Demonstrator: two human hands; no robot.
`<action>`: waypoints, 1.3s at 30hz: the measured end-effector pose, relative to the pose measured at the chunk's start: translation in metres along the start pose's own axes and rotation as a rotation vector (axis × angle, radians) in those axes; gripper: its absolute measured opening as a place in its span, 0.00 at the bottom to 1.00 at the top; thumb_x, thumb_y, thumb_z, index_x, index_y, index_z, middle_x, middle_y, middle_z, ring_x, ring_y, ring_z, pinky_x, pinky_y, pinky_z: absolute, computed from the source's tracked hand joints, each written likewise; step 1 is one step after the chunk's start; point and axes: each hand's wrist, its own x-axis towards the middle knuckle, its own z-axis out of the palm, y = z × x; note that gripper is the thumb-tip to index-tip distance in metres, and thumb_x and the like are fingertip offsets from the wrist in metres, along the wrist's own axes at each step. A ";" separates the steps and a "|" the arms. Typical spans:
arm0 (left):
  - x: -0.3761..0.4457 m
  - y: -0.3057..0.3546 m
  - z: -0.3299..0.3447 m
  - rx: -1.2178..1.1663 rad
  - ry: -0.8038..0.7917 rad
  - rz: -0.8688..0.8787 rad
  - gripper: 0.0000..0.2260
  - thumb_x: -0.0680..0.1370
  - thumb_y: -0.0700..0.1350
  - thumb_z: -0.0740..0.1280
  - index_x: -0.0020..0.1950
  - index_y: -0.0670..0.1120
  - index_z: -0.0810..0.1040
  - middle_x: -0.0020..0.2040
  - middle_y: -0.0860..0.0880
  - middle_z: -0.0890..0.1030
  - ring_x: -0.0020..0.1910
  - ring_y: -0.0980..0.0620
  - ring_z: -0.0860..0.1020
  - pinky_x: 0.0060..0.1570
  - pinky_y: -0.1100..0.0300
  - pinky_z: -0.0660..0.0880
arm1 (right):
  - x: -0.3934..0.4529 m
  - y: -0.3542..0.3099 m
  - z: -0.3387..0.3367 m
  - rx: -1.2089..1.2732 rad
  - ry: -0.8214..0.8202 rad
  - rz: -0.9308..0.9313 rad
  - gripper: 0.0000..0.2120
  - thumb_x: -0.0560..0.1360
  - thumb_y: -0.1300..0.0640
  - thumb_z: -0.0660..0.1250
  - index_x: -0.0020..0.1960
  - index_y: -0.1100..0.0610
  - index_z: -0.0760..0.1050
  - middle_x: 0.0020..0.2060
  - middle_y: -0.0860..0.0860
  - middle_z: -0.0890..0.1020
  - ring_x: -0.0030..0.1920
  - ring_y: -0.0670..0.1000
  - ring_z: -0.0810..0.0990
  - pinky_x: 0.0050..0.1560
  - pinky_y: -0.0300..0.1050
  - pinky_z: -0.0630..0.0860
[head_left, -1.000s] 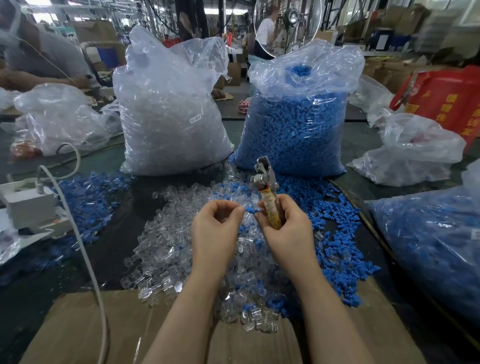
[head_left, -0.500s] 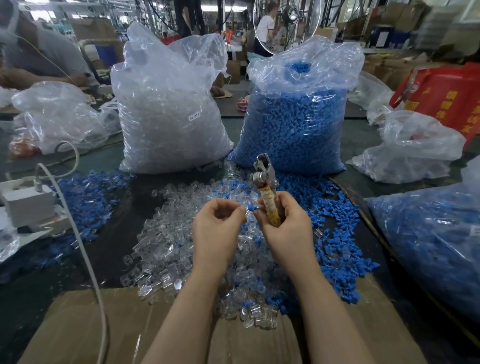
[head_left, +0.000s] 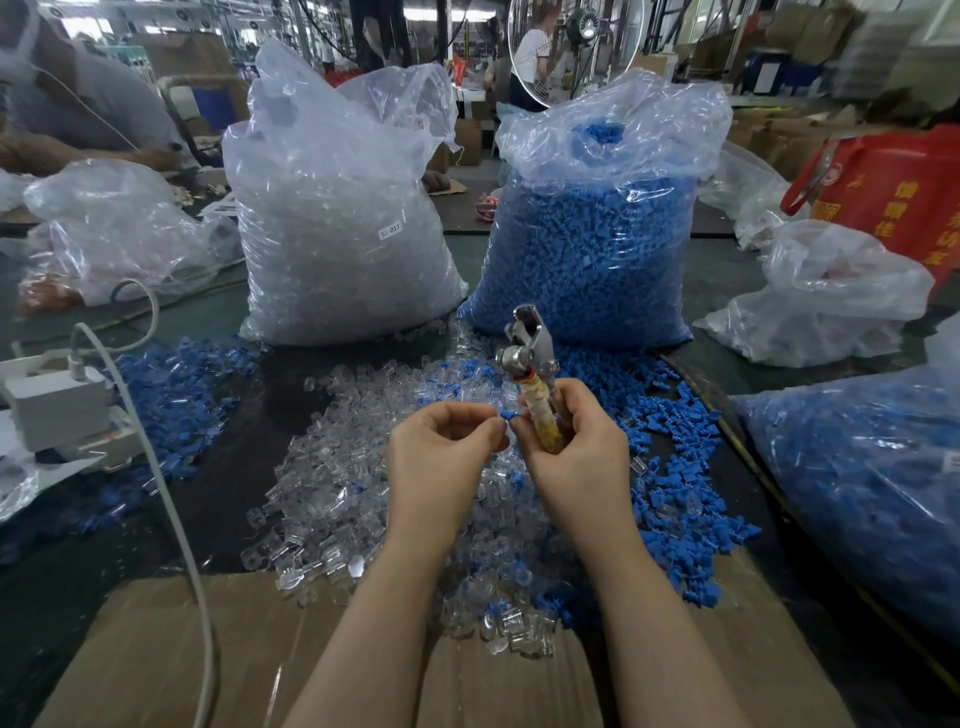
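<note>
My right hand (head_left: 576, 457) grips a metal plier-like tool (head_left: 527, 348) by its tape-wrapped handle, the jaws pointing up and away. My left hand (head_left: 441, 447) is curled, and its fingertips pinch a small blue plastic piece (head_left: 506, 415) right beside the tool's handle. Both hands hover over a heap of clear plastic caps (head_left: 337, 467) mixed with blue pieces. To the right of that heap, loose blue plastic parts (head_left: 675, 467) lie spread out.
Two tall plastic bags stand behind the heaps: clear caps (head_left: 337, 234) and blue parts (head_left: 587, 244). Another bag of blue parts (head_left: 872, 478) lies at right. A white power adapter (head_left: 57, 405) and cable (head_left: 156, 467) sit left. Cardboard (head_left: 156, 665) covers the near edge.
The hands have stayed close together over the heap. A small blue piece now shows between my left fingertips and the tool handle.
</note>
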 end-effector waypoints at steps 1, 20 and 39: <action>-0.001 0.000 0.000 0.008 -0.003 0.006 0.05 0.73 0.34 0.73 0.42 0.44 0.83 0.36 0.49 0.85 0.37 0.53 0.84 0.38 0.65 0.79 | 0.000 0.000 0.000 -0.026 0.004 -0.007 0.12 0.74 0.57 0.72 0.44 0.43 0.71 0.38 0.38 0.79 0.36 0.42 0.77 0.34 0.33 0.71; -0.001 -0.003 0.004 0.193 0.010 0.160 0.08 0.71 0.40 0.77 0.39 0.52 0.82 0.35 0.56 0.84 0.36 0.57 0.83 0.40 0.60 0.81 | 0.003 0.002 -0.008 -0.008 -0.107 0.024 0.13 0.74 0.60 0.69 0.44 0.42 0.72 0.37 0.39 0.78 0.35 0.42 0.76 0.34 0.33 0.70; 0.008 -0.003 -0.009 -0.296 0.012 0.140 0.03 0.76 0.36 0.69 0.45 0.43 0.80 0.36 0.51 0.84 0.37 0.55 0.83 0.41 0.66 0.78 | 0.005 0.006 -0.029 -0.039 -0.509 0.164 0.06 0.76 0.61 0.66 0.53 0.59 0.73 0.43 0.62 0.76 0.36 0.55 0.70 0.38 0.55 0.70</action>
